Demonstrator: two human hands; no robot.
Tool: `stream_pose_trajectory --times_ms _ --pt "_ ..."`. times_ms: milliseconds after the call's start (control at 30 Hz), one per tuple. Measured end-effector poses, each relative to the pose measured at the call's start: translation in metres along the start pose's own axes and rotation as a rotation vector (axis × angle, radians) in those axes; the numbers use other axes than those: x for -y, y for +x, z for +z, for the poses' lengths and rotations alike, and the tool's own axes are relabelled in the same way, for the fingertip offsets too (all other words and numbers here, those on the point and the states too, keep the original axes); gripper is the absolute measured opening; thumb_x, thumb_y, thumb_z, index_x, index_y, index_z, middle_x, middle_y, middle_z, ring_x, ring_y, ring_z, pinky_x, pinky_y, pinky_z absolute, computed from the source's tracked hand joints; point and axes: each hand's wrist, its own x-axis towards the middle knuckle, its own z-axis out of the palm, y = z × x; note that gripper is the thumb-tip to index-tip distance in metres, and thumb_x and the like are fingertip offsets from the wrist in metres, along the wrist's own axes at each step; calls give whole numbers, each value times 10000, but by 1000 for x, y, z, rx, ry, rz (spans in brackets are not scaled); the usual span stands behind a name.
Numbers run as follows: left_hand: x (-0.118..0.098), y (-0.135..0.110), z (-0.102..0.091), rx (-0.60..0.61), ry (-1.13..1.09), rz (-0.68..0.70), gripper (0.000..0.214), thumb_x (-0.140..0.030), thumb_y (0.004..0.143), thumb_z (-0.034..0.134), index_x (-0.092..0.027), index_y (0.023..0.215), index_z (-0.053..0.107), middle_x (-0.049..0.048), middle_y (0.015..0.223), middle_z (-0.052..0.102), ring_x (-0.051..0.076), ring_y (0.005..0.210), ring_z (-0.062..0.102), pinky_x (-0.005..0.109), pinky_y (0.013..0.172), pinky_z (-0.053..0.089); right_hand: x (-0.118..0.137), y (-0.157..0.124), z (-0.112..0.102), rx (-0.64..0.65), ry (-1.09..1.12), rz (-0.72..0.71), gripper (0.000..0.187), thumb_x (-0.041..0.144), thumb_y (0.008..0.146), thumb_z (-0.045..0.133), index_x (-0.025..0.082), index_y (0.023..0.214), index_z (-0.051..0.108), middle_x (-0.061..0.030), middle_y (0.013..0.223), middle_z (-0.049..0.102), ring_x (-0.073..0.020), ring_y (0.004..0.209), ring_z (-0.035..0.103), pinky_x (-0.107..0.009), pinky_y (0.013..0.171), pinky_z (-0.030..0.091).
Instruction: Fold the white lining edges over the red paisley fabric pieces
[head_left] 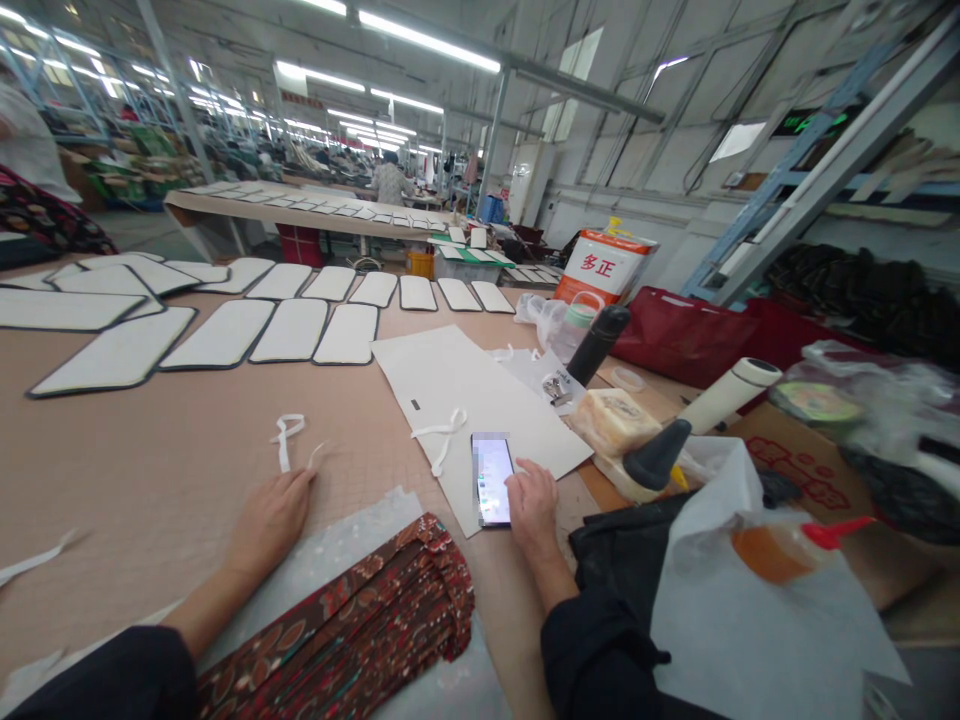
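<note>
The brown table (199,435) is carrying rows of white, dark-edged panels (346,335) across its far side, some overlapping at the left. A looped white strip (284,455) is lying nearer, another strip (37,565) is lying farther left, and a large pale card (487,395) is resting to the right.

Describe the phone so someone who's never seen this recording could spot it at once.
On the brown table, find the large pale sheet right of the front row of white panels. The phone is at the sheet's near corner, beside a looped white ribbon. Its lit screen sets it apart from both.
</note>
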Motion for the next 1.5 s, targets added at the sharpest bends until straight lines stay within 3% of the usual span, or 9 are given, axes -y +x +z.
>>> stream_pose_trajectory --times_ms 200,567,867,1067,1500 --pt "-1 1 -1 -25 -20 6 331 -273 862 315 -160 1024 580 118 1030 622 232 939 577 383 857 444 -1 1 -1 12 11 -2 334 238 882 329 186 722 617 -83 1060 602 -206 1050 475 -418 974 254" --pt "1 0 1 37 67 9 409 -304 879 271 -104 1072 572 138 1080 609 242 952 551 376 882 429 -7 1 4 27 -4 -1 352 289 898 325 190 844 658 -88 1080 591 -214 1024 484 -400 941 295" --pt "4 0 5 -15 63 54 436 -317 882 256 -85 1056 582 155 1045 620 266 928 558 411 852 438 -4 0 3 70 -32 13 348 277 905 312 203 961 648 -85 1130 558 -211 1077 454 -401 965 276" --pt "3 1 3 -6 68 54 442 -327 888 246 -97 1054 585 141 1038 624 249 919 564 393 860 436 -10 6 10 138 -136 -4 353 293 902 327 198 1090 610 -115 1221 499 -245 1135 410 -438 960 283" --pt "-1 3 -6 34 96 49 423 -297 890 258 -94 1056 589 138 1042 628 241 921 574 366 854 431 -3 9 10 203 -205 16 379 290 917 298 198 1168 567 -140 1335 408 -288 1233 327 -510 973 261"
